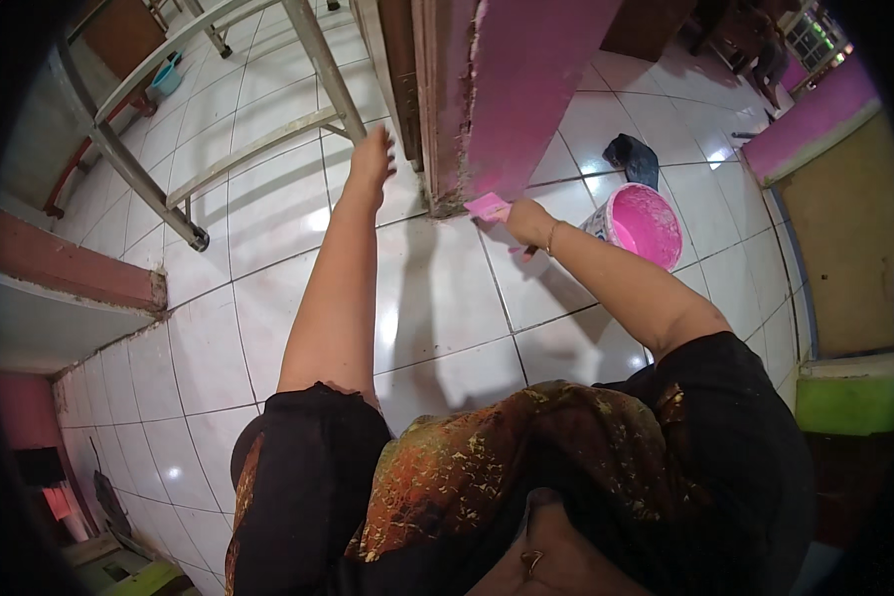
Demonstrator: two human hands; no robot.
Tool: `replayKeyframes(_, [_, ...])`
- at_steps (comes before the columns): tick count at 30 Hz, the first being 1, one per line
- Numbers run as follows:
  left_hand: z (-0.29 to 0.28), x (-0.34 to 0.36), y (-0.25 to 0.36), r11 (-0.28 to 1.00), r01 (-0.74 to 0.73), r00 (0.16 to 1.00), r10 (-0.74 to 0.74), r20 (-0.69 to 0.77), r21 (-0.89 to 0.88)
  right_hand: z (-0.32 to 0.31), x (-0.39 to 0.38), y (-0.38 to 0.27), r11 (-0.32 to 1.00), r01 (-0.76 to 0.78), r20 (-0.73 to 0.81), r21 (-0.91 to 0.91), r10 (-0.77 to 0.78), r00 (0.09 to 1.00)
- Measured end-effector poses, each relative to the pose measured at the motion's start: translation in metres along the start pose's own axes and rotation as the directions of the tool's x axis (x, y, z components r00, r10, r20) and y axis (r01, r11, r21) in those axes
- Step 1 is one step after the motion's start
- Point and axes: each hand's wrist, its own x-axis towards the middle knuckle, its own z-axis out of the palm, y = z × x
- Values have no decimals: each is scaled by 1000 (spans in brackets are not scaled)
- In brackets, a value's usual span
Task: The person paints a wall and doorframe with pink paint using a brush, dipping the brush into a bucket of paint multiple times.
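Observation:
My right hand (531,224) is closed round the handle of a flat paintbrush (488,207), its wide end coated in pink. The brush end is at the foot of a pink wall (517,99), beside the corner by a brown wooden door frame (397,70). My left hand (371,167) is stretched out near that frame, fingers apart, with nothing seen in it; whether it touches the frame I cannot tell. Just right of my right hand, a bucket (669,226) is tilted towards me, with bright pink paint inside and smeared on its wall.
Dark cloth (634,159) lies behind the bucket on the white tiled floor (437,308). A metal-legged frame (323,70) stands left of my left hand. Further left is a low wall end (79,268). A teal basin (167,79) sits far left; a person's legs (768,74) show far right.

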Motion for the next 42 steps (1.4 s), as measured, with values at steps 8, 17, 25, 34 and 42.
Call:
replayKeyframes(8, [21, -26, 54, 979, -120, 919, 171, 354, -163, -46, -55, -66, 995, 99, -140, 4, -98, 985])
replayKeyframes(17, [41, -14, 61, 944, -319, 864, 327, 382, -85, -24, -57, -47, 866, 144, 1, -479, -164, 986])
replayKeyframes(25, [30, 16, 50, 893, -444, 851, 395, 345, 74, -38, -18, -67, 821, 198, -13, -536, -243, 970])
replayKeyframes(34, [34, -2, 61, 847, -513, 818, 434, 377, 137, -75, -86, -46, 631, 95, -161, -770, -336, 928])
replayKeyframes(42, [35, 0, 65, 868, -491, 850, 458, 261, 73, -22, -23, 9, 416, 40, -231, -908, -580, 781])
